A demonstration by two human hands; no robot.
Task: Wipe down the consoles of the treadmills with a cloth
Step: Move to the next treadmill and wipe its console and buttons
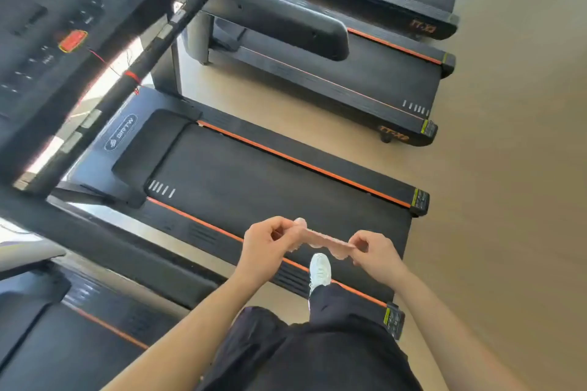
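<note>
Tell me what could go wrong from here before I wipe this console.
The left hand and right hand both pinch the pink cloth while the white shoe is over the treadmill's side rail: a stumble would likely find no free hand. On the console, wiping might snag the thin red cord at the red button.

Bright daylight comes in from the upper left, behind the console [47, 41], where the gaps between its frame and the handrail [270, 3] burn out to pure white. The console itself is dark and smeared with motion blur (its button labels cannot be read). The floor [508, 136] is evenly lit, with only faint, soft shadows beside the treadmill decks [254, 174]. Wide-angle distortion bows straight lines toward the edges — most strongly at the left. The cloth [320, 240] is slightly soft, its texture smudged — everything has a compressed, smeary look.
</note>
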